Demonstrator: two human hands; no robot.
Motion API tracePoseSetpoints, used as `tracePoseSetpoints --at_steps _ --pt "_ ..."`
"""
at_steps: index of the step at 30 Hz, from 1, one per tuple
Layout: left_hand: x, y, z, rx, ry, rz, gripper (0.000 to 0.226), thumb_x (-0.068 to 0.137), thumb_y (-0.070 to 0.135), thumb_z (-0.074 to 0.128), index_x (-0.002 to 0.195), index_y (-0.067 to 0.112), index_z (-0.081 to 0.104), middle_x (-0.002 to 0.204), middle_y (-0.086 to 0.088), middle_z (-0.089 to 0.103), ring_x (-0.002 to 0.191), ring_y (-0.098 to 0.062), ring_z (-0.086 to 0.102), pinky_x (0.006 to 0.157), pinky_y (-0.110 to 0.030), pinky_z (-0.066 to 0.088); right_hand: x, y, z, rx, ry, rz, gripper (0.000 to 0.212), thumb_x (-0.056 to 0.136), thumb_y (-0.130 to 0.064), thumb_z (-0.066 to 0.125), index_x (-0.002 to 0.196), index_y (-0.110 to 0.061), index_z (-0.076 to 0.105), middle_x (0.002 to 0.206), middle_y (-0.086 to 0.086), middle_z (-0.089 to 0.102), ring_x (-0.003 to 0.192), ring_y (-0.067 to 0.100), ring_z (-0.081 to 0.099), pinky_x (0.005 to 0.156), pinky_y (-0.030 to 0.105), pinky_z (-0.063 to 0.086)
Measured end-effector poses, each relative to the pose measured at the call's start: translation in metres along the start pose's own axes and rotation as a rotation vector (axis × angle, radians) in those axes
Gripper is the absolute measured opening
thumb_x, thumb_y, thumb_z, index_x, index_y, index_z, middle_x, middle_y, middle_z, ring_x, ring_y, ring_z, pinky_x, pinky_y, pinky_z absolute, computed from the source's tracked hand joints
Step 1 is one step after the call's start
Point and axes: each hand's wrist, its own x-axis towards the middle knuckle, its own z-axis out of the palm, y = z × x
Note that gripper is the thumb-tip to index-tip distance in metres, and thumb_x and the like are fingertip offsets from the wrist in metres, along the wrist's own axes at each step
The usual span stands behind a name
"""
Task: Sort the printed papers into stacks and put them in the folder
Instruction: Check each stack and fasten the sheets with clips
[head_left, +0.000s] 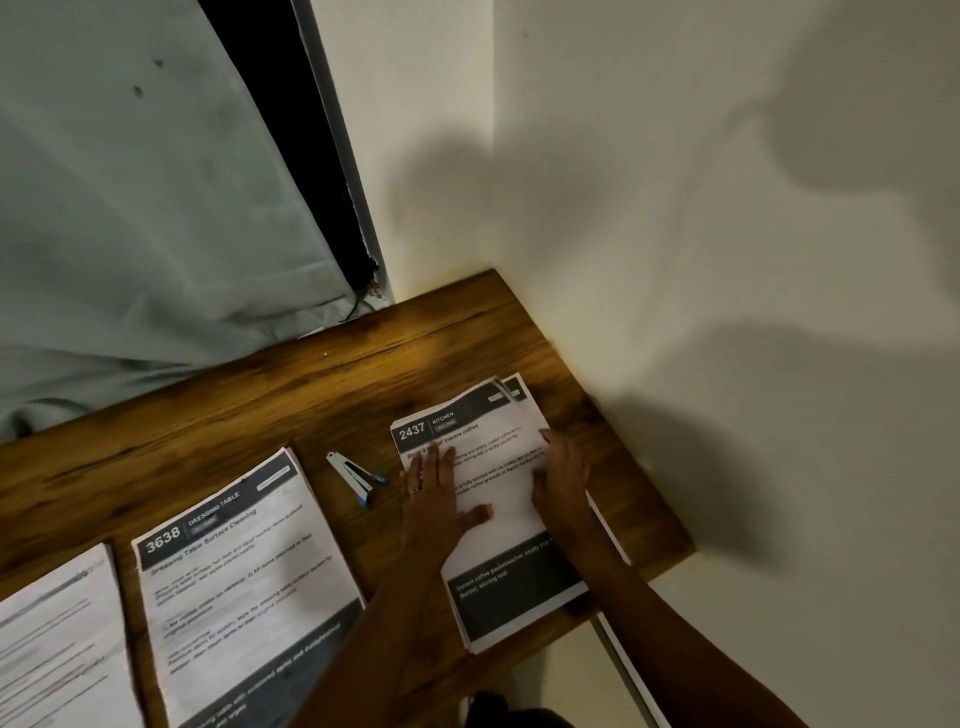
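Three lots of printed papers lie on a wooden table (260, 395). The right stack (498, 551), headed "2437 KITCHEN", sits at the table's right end, its sheets slightly fanned and its lower edge hanging over the front edge. My left hand (439, 493) lies flat on its left side, fingers straight, a ring on one finger. My right hand (561, 478) rests flat on the stack's right side. A middle stack (244, 582) is headed "3638 DRESSING TABLE". A third stack (57, 644) shows at the lower left edge. No folder is in view.
A small white and blue stapler (356, 478) lies between the middle and right stacks. A pale wall (675, 208) meets the table's right end. A grey curtain (130, 208) hangs behind the table on the left.
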Motion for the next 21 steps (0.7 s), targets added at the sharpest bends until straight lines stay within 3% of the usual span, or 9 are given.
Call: tracePoseSetpoints --at_steps 2,7,14,21 --pt "-0.0009 0.0005 -0.0003 0.000 0.005 -0.003 0.104 0.081 0.068 0.054 0.153 0.017 -0.001 0.161 -0.009 -0.007 0.147 -0.030 -0.007 0.117 -0.043 -0.005 -0.0003 0.0002 -0.0009 -0.030 -0.006 0.012 0.052 0.090 -0.004 0.055 0.139 -0.011 0.041 0.141 0.008 0.041 0.136 0.026 0.033 0.115 0.044 0.019" --pt "-0.0016 0.0030 -0.0030 -0.002 0.000 0.001 0.103 0.082 0.067 0.054 0.153 0.016 -0.001 0.161 -0.010 -0.007 0.147 -0.030 -0.006 0.117 -0.042 -0.005 -0.0022 0.0065 0.0006 -0.055 0.030 -0.089 0.039 0.088 -0.004 0.059 0.126 -0.012 0.058 0.130 0.014 0.048 0.125 0.031 0.042 0.110 0.047 0.032" --pt "-0.0010 0.0029 -0.0032 0.016 -0.006 0.003 0.104 0.083 0.067 0.053 0.153 0.015 -0.003 0.160 -0.011 -0.008 0.147 -0.030 -0.007 0.117 -0.042 -0.005 0.0031 0.0009 -0.0015 -0.150 -0.101 -0.009 0.042 0.094 -0.009 0.049 0.135 -0.020 0.045 0.155 0.009 0.024 0.145 0.029 0.014 0.116 0.047 0.011" --pt "-0.0014 0.0027 -0.0031 0.001 -0.013 -0.001 0.104 0.082 0.066 0.055 0.153 0.016 -0.002 0.160 -0.011 -0.008 0.147 -0.030 -0.006 0.117 -0.044 -0.004 -0.0004 -0.0006 -0.0037 -0.109 -0.045 -0.037 0.041 0.092 -0.006 0.051 0.132 -0.016 0.048 0.150 0.009 0.030 0.141 0.028 0.022 0.116 0.046 0.014"
